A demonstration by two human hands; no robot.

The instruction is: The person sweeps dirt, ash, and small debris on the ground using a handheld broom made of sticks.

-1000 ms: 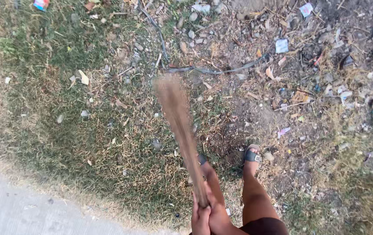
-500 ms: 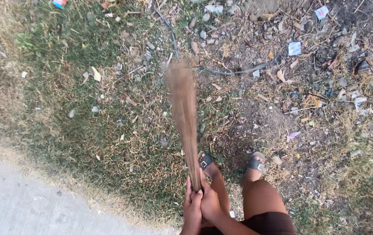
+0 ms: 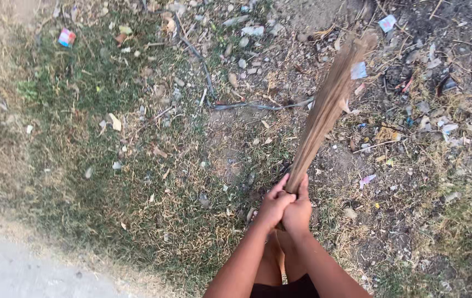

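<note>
Brown straw broom (image 3: 328, 107) slants far and right over littered dirt, its bristle tips near a paper scrap (image 3: 359, 70). Left hand (image 3: 273, 205) and right hand (image 3: 298, 211), pressed together, clench its near end.

Patchy dry green-brown grass (image 3: 81, 165), bare dark dirt (image 3: 440, 33) upper right. Pale concrete strip (image 3: 21, 270) lower left. Thin grey cable (image 3: 247, 106) across ground. Red-blue wrapper (image 3: 66, 37), white paper scraps (image 3: 387, 23), small grey stones (image 3: 242, 41) scattered around.

Open grass (image 3: 81, 165) left; broom (image 3: 324, 110) & litter (image 3: 434, 118) crowd right.
</note>
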